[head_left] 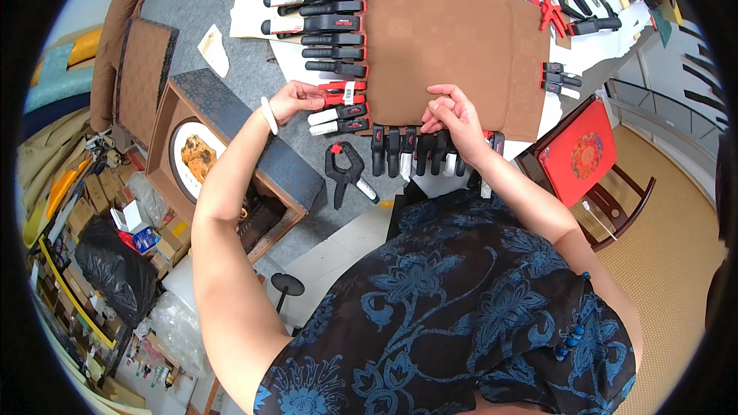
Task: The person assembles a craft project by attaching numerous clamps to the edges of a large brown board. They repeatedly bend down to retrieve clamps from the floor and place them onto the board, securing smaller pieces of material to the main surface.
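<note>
A brown fabric-covered panel (446, 54) lies flat on the white table, with spring clamps along its edges. At its left edge, my left hand (296, 100) has its fingers closed on the handles of a red spring clamp (344, 94). Black clamps (332, 36) sit above that one, and white-handled clamps (338, 117) below it. My right hand (455, 119) hovers at the panel's near edge, fingers loosely bent and apart, with nothing seen in them. Beneath it stands a row of black clamps (421, 155), partly hidden by the hand.
A loose black clamp (347, 173) lies just off the near left corner. More tools and a red clamp (552, 15) lie at the far right. A blue patterned box (238, 123) stands at the left, a chair with a red folder-like item (578, 152) at the right.
</note>
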The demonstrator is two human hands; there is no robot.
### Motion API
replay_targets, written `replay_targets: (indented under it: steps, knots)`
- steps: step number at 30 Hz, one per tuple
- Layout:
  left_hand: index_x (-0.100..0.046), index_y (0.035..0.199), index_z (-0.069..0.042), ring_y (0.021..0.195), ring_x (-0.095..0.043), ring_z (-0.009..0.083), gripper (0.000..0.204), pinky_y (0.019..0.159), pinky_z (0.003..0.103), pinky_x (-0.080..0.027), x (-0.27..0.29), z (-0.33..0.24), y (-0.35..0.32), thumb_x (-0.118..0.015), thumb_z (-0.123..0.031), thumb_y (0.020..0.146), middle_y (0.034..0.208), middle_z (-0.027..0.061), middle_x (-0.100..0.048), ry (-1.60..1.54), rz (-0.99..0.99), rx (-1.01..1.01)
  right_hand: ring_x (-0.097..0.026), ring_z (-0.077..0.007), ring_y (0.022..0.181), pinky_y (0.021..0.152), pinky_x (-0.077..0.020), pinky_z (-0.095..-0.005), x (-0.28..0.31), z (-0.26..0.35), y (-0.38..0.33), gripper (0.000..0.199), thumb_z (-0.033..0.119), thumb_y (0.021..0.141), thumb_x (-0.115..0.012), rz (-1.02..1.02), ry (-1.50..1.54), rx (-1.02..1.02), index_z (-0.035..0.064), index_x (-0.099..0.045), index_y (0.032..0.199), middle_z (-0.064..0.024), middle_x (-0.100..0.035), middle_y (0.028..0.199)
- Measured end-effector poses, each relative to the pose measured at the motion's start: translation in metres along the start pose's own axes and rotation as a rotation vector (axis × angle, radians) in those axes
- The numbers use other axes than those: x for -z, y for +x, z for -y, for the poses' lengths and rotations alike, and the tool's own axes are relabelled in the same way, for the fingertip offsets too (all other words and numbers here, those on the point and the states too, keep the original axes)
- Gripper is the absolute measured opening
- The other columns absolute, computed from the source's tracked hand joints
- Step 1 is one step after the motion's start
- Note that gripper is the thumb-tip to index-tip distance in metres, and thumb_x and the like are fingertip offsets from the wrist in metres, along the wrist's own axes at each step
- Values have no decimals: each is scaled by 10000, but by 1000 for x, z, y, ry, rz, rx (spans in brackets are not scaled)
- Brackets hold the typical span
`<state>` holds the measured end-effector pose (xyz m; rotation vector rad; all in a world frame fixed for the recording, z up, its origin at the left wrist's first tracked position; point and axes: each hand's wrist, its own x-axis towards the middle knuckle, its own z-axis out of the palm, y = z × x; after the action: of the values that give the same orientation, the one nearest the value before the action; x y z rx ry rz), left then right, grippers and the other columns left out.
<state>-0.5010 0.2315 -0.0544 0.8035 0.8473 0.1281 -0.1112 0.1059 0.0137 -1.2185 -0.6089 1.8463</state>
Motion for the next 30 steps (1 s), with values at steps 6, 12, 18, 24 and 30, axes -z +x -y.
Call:
replay_targets:
  steps: [6, 12, 18, 24, 30]
  knots:
    - [-664, 1272, 49, 910, -675, 108, 390, 858, 260, -534, 1, 2, 7, -738, -153, 948, 1082, 67, -747, 39, -2, 8, -701, -166, 740, 674, -567, -273, -1, -1, 1, 351, 167, 1035, -601, 5, 11, 5, 16, -474, 1325, -72, -679, 858]
    - [-628, 1298, 27, 967, -662, 112, 400, 889, 268, -522, 2, 2, 6, -722, -173, 965, 1154, 72, -726, 12, -1, 31, -701, -166, 732, 672, -572, -276, -3, -3, -1, 352, 171, 1030, -615, -5, -12, 19, 17, -484, 1318, -76, -678, 863]
    - [-619, 1295, 46, 936, -638, 118, 520, 837, 273, -509, -19, -5, -16, -700, -361, 981, 1094, 62, -712, 189, -278, 65, -702, -173, 717, 649, -580, -297, 1, -6, -3, 340, 202, 1026, -625, -14, 49, 11, 11, -511, 1283, -88, -675, 862]
    - [-690, 1121, -6, 701, -504, 24, 242, 635, 185, -414, -72, 3, -49, -742, -180, 962, 794, -63, -595, 380, -989, -342, -674, -136, 737, 684, -549, -272, 17, 3, -44, 187, 193, 1037, -616, -97, 3, 134, 25, -613, 1119, -54, -674, 848]
    - [-714, 1054, -44, 792, -590, 73, 125, 759, 230, -489, -230, -11, -36, -710, -130, 964, 886, -12, -683, 364, -997, -582, -706, -154, 828, 764, -583, -302, 122, -7, -74, 173, 125, 1019, -589, -494, -379, 334, 1, -694, 1080, -93, -724, 938]
